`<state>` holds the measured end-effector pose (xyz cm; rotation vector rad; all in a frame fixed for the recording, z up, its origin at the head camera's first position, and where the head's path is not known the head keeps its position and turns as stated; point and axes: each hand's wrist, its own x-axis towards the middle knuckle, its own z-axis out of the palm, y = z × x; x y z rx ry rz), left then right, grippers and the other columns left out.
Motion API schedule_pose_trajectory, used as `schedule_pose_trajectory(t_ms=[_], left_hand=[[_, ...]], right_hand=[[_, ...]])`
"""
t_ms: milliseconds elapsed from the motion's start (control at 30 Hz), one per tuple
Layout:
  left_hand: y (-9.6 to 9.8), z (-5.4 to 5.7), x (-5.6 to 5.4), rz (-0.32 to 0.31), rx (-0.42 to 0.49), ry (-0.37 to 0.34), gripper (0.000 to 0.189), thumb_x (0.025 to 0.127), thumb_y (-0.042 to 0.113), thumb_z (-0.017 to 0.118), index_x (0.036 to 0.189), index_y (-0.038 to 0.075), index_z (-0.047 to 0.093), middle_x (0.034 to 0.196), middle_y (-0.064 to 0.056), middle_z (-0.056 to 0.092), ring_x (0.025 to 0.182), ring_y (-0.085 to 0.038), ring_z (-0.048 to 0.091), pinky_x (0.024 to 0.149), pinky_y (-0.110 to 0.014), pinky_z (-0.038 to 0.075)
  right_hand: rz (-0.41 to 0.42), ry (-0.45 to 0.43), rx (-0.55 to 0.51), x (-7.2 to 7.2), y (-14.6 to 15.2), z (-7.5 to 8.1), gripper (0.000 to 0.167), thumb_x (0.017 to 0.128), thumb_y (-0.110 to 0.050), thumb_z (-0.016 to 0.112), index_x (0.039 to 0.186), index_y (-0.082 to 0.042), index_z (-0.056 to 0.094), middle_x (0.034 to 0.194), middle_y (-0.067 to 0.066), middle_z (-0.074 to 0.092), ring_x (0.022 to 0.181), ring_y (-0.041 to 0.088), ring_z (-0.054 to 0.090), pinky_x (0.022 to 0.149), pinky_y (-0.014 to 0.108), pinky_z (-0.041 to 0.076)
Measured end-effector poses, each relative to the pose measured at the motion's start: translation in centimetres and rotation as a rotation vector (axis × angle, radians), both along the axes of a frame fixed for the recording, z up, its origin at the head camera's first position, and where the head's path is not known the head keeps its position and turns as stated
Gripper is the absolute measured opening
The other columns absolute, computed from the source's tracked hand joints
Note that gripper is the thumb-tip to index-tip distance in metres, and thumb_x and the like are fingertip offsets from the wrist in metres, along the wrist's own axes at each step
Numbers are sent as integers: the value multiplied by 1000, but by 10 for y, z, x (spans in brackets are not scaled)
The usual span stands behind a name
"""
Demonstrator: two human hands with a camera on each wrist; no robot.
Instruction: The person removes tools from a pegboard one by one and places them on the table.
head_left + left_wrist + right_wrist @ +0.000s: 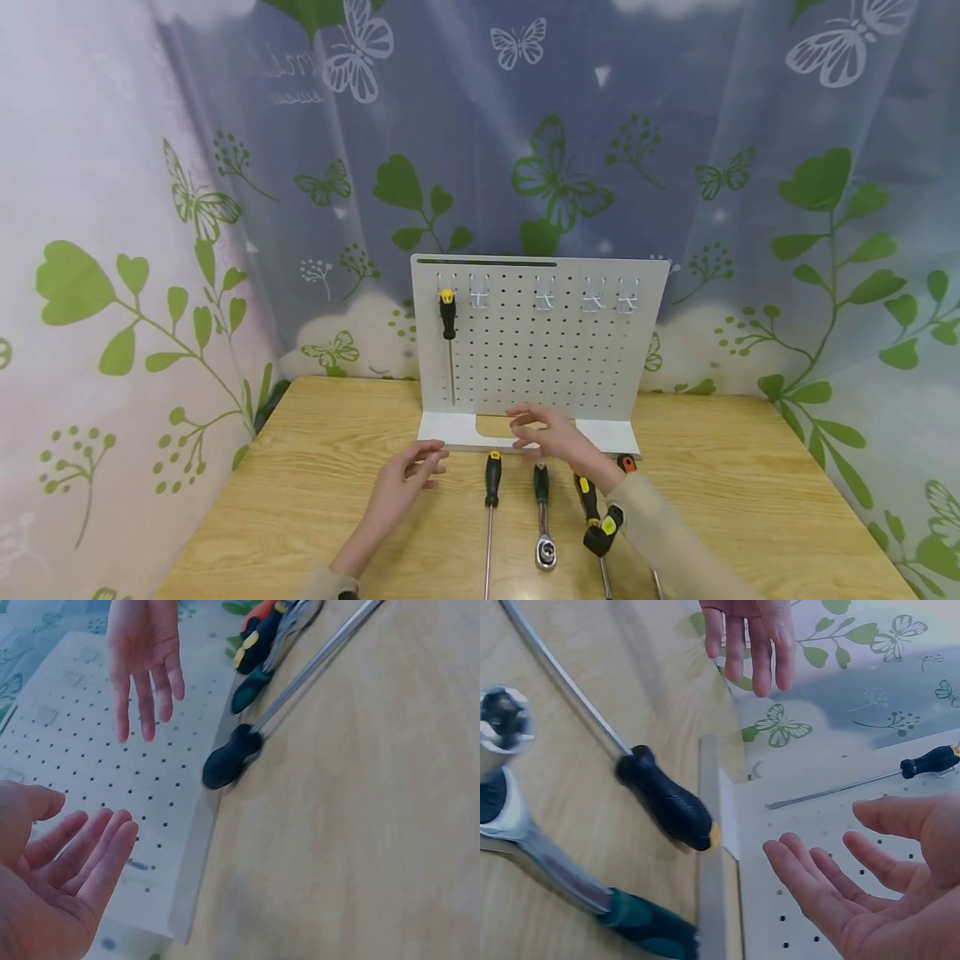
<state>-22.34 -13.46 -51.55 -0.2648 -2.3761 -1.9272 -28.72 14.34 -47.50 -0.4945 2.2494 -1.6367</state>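
My left hand [405,479] hovers over the table left of a black screwdriver with a yellow end [492,479], its fingers relaxed and holding nothing. The right hand [551,435] is raised in front of the pegboard's base, above a ratchet wrench with a green handle [542,483]; its fingers are loosely bent around nothing. On the white pegboard [540,350], another screwdriver [447,317] hangs from the leftmost hook, handle up. In the right wrist view, that hung screwdriver [930,761] shows behind the open palm [885,900].
Right of the ratchet lie a yellow-and-black handled tool [587,496] and a tool with a red-orange handle end [627,463], both partly covered by the right forearm. Several clear hooks [544,293] line the pegboard's upper part. A printed curtain [480,125] surrounds the wooden table [337,433].
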Motion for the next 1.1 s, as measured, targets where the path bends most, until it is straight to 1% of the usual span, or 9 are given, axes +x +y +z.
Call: schedule_pose_trajectory(t_ms=[100,233,300,400,533,633,733,900,1100], left_hand=[[-5,8,-8,-4,-15,21,28,103,15,60,127,1,64,121,-17,70,100,-31,71,79,-39,63],[-10,18,-18,-14,-5,60,31,104,15,59,130,0,63,125,-18,68,107,-33,69,84,-37,62],[-10,23,-23,-7,-4,80,32,104,15,59,131,-1,62,126,-19,67,109,-34,68,86,-36,62],[-7,41,-27,16,-17,98,32,104,10,57,132,-6,59,128,-25,65,112,-39,66,89,-41,61],[-7,46,-46,49,-73,117,34,104,9,57,133,-9,58,130,-27,64,116,-42,64,92,-42,60],[-8,39,-65,71,-124,122,36,105,15,57,136,-4,58,132,-21,64,118,-37,63,95,-41,58],[-6,42,-76,84,-151,117,37,106,18,56,138,-1,57,135,-18,63,121,-36,62,99,-45,56],[1,41,-93,92,-116,129,36,106,15,53,138,-2,55,136,-20,62,124,-38,60,102,-46,54],[11,35,-108,100,-75,116,35,106,12,54,137,-3,56,135,-22,62,124,-39,59,103,-48,52]], right_hand=[[9,22,-19,-5,-2,9,44,106,-13,55,145,4,46,137,33,51,108,41,66,89,54,60],[18,51,-33,-11,-3,17,47,106,-13,54,148,5,42,139,33,49,112,43,64,87,46,61],[6,52,-44,-14,-6,20,48,105,-12,55,148,5,41,140,33,48,113,43,63,88,45,62],[-25,57,-56,-18,-10,24,50,104,-15,58,149,2,43,140,30,50,114,42,63,89,44,61],[-54,85,-80,-24,-16,30,50,104,-15,58,149,2,42,140,29,51,117,42,62,91,45,60],[-63,109,-92,-30,-20,33,49,105,-12,55,150,2,41,141,31,49,118,43,60,93,46,59],[-82,125,-98,-35,-25,36,48,105,-12,55,150,0,42,141,31,50,116,42,61,94,47,59],[-90,139,-122,-42,-30,39,49,105,-12,56,151,-3,42,142,29,50,119,44,58,96,48,57],[-82,163,-131,-51,-37,41,49,105,-13,56,151,-4,43,144,27,50,122,42,58,98,46,57]])
